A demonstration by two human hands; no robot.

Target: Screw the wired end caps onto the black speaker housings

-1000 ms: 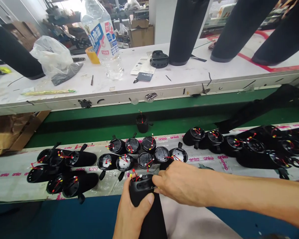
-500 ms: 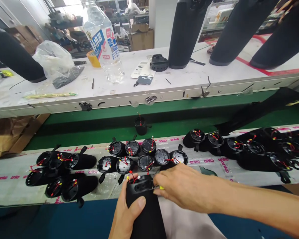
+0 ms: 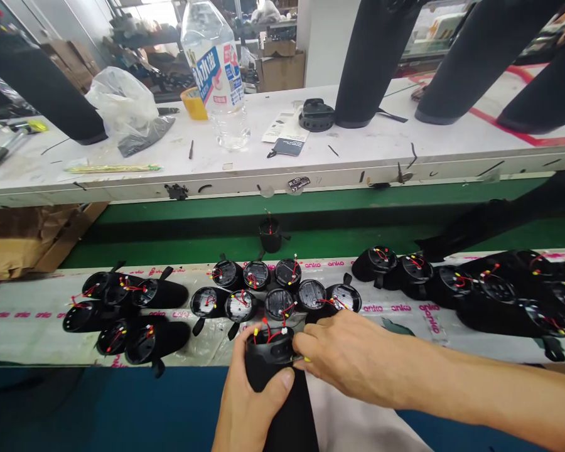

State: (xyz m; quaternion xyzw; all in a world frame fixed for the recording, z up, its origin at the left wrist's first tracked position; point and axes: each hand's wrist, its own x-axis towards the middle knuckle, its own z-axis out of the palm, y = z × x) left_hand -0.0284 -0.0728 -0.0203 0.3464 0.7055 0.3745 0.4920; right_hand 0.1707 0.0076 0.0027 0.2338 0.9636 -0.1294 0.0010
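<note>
A black fabric-covered tube (image 3: 289, 411) stands tilted at the bottom centre, red, yellow and white-tipped wires (image 3: 267, 333) rising from its top end. My left hand (image 3: 254, 395) is wrapped round its left side, thumb across the front. At the right of the tube's rim, by a dark oval plastic piece (image 3: 280, 349), my right hand (image 3: 353, 358) is closed in a pinch on something small with a yellow part (image 3: 306, 360); the rest of that item is hidden by the fingers. Just beyond the hands, several upright tubes (image 3: 279, 304) show open ends with wires.
More wired tubes lie left (image 3: 157, 342) and right (image 3: 496, 287) on the plastic-covered bench (image 3: 395, 320). One small tube (image 3: 270, 235) stands on the green surface behind. The white shelf (image 3: 245, 166) holds a clear bottle (image 3: 223, 94), plastic bag (image 3: 125, 107), tape roll (image 3: 194, 105) and tall black tubes (image 3: 374, 63).
The view has shifted slightly. My left hand and the held tube sit a little further right in view, and the tube's top is tipped differently. My right hand keeps its pinch at the rim.
</note>
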